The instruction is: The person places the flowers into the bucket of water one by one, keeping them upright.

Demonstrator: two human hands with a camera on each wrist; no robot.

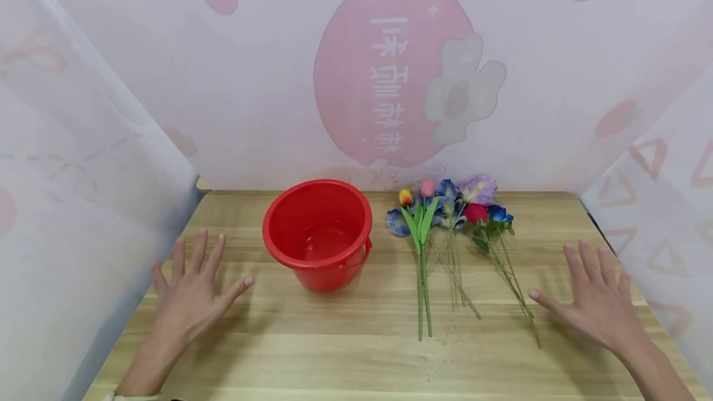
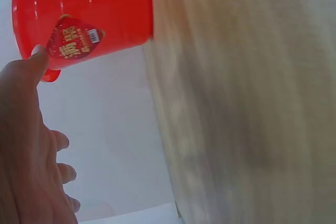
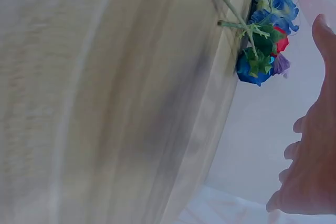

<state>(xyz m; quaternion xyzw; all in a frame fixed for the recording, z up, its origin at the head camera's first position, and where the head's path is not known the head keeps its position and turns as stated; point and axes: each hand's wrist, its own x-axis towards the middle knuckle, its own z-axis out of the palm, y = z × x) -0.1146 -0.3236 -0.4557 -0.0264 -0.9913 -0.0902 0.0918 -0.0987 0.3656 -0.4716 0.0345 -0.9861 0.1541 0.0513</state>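
Zero items held: left hand [image 1: 192, 299] and right hand [image 1: 598, 302] open wide, fingers spread. Red bucket [image 1: 325, 277] stands beyond the left thumb; flowers [image 1: 476, 213] lie outside it, beyond the right thumb. Handling appears unstarted.

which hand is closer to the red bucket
Left. The left hand is spread out just left of the red bucket, not touching it; the right hand is farther off, to the bucket's right, past the artificial flowers.
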